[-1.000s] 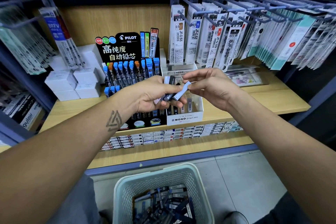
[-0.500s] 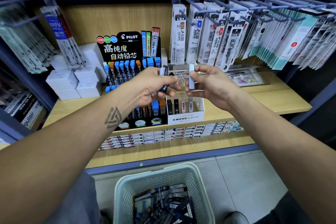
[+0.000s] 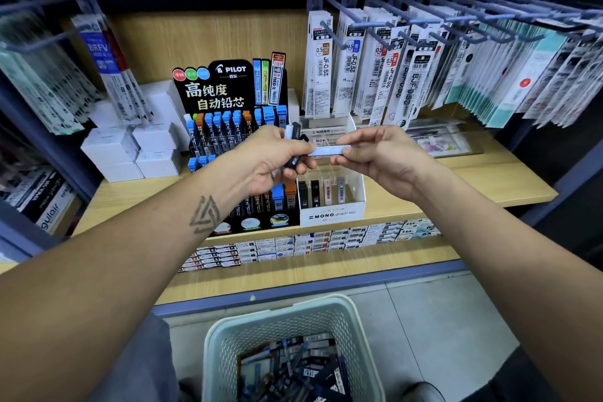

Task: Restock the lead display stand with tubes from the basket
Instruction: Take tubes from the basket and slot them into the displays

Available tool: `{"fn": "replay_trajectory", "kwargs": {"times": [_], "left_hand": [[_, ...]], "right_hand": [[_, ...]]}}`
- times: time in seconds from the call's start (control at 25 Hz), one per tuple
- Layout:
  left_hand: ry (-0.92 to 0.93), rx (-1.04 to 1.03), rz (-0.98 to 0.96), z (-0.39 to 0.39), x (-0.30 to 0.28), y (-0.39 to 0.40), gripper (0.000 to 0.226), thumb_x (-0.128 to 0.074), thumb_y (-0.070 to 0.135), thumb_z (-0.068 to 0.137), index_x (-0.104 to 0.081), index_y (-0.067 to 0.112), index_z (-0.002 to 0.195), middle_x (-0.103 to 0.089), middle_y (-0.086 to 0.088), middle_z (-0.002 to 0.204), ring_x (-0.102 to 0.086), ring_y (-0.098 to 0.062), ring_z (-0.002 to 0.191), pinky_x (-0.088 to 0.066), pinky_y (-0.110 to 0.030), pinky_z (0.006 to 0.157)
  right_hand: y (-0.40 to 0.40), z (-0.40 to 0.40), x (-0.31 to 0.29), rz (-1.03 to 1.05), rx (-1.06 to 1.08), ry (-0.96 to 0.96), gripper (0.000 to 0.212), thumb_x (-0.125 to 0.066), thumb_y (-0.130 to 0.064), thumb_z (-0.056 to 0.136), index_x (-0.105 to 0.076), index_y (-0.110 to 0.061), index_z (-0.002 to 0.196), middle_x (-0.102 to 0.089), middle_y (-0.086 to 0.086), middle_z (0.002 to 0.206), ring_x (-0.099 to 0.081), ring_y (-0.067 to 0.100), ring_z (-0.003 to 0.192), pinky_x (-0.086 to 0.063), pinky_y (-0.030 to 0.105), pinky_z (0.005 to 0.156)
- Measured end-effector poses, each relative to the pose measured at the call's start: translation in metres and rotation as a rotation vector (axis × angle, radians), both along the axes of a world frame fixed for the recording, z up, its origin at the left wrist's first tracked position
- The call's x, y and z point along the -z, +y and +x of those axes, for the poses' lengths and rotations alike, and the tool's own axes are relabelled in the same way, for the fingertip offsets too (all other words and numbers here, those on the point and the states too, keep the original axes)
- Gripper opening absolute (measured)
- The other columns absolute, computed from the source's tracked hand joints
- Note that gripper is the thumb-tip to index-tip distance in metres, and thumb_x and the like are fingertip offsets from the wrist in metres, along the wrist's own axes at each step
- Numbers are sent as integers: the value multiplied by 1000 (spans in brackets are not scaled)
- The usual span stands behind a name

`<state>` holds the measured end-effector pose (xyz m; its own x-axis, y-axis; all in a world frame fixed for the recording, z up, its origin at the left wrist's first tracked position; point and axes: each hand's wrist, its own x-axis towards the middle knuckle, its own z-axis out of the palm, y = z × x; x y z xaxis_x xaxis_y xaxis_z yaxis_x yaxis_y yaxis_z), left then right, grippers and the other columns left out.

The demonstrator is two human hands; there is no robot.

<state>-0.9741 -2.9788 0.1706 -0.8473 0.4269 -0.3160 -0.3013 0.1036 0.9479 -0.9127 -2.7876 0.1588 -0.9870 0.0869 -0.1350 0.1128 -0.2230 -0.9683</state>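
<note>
Basket base cropped; tubes labels unreadable.

2 hands: left hand, right hand. 1 pale blue tube betw. them. 4 tubes in white MONO stand front row, mid-frame. 1 basket, bottom centre. White boxes mid-left: approx. 6.

A pale blue lead tube lies level in the air above the white MONO display stand, pinched at one end by the right hand. The left hand grips several more tubes (dark and pale ones). The stand's front row holds four upright tubes. The mint basket below holds a loose heap.
</note>
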Motion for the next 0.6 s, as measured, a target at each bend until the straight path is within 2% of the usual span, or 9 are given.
{"fn": "replay_trajectory", "kwargs": {"times": [0.16, 0.28, 0.4, 0.52, 0.6], "left_hand": [[-47, -2, 4, -1, 1, 1, 47, -63, -2, 94, -41, -15, 132, -68, -25, 72, -50, -15, 41, -32, -18, 31], [-69, -2, -5, 1, -1, 2, 49, -64, -1, 93, -42, -14, 134, -70, -27, 78, -50, -13, 41, -33, -17, 30], [-38, -26, -27, 0, 2, 5, 62, -67, -5, 89, -35, -9, 142, -72, -26, 81, -51, -14, 43, -34, -18, 31], [10, -53, -41, 0, 7, 9, 60, -68, -6, 87, -38, -7, 139, -72, -24, 79, -51, -15, 45, -34, -20, 33], [31, -59, -39, 3, 7, 11, 54, -69, -5, 88, -42, -8, 134, -73, -23, 78, -52, -15, 46, -34, -20, 33]], "right_hand": [[5, 3, 0, -22, 72, 33, 20, -60, 19, 86, -64, 10, 103, -72, 29, 89, -75, 33, 81, -61, 27, 77], [8, 3, 1, 37, 84, 64, 23, -62, 22, 81, -69, 8, 98, -73, 24, 85, -74, 31, 81, -61, 29, 78], [9, 1, 3, 55, 97, 68, 25, -58, 26, 80, -70, 8, 93, -73, 21, 88, -73, 32, 86, -61, 31, 83], [11, 1, 0, -3, 100, 5, 17, -61, 17, 86, -67, 11, 100, -73, 25, 91, -74, 34, 84, -62, 34, 81], [9, 3, -1, 45, 83, -27, 14, -68, 10, 85, -67, 8, 99, -74, 23, 85, -74, 31, 77, -63, 32, 75]]}}
